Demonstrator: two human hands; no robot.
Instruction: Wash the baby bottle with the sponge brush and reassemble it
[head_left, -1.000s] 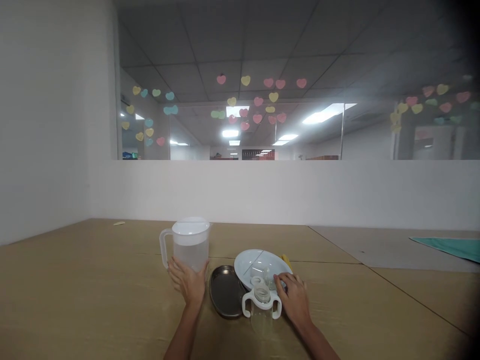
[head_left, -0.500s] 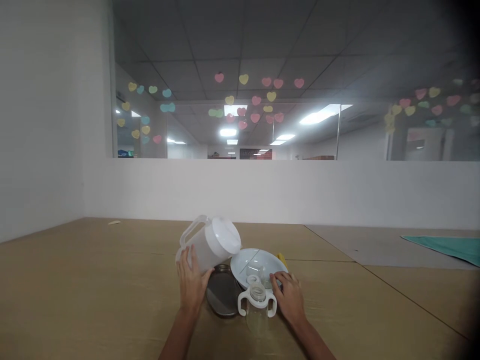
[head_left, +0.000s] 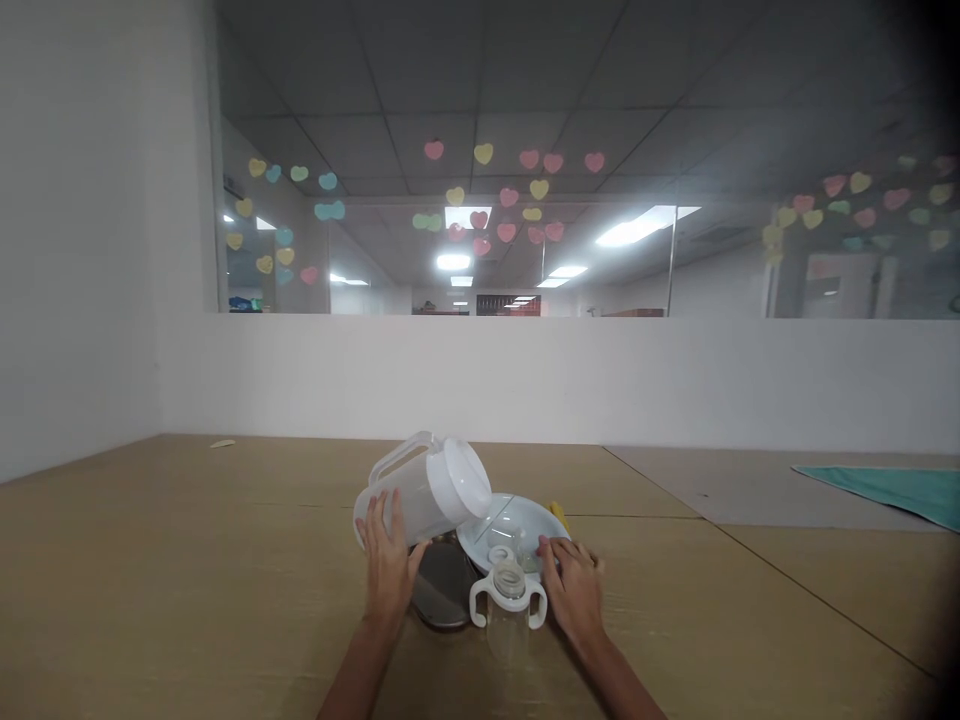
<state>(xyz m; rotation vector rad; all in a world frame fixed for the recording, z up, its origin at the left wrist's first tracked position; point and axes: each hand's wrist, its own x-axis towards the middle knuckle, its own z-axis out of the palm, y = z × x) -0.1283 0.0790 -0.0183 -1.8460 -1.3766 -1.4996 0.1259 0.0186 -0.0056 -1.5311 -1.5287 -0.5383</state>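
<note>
My left hand [head_left: 386, 560] grips a white plastic pitcher [head_left: 409, 497] by its body, its fingers spread along the near side. The pitcher is tilted far over, its lidded end to the right over the edge of a pale blue bowl [head_left: 474, 550]. My right hand [head_left: 576, 585] is closed at the bowl's right rim, fingers bent over it; the fingertips are partly hidden. Inside the bowl lie clear glass-like pieces, hard to make out. In front of it stands a clear bottle [head_left: 508, 632] with a white two-handled ring, its mouth uncovered.
Under the pitcher, a dark oval pan or tray [head_left: 444, 592] lies left of the bottle. Something yellow [head_left: 559, 515] shows behind the bowl. A green cloth [head_left: 892, 490] lies at the far right, and a small pale piece [head_left: 223, 443] near the back wall.
The pitcher has tipped further to the right, its lid now nearer the bowl and overlapping its left rim. My right hand stays at the bowl. The view has shifted slightly.
</note>
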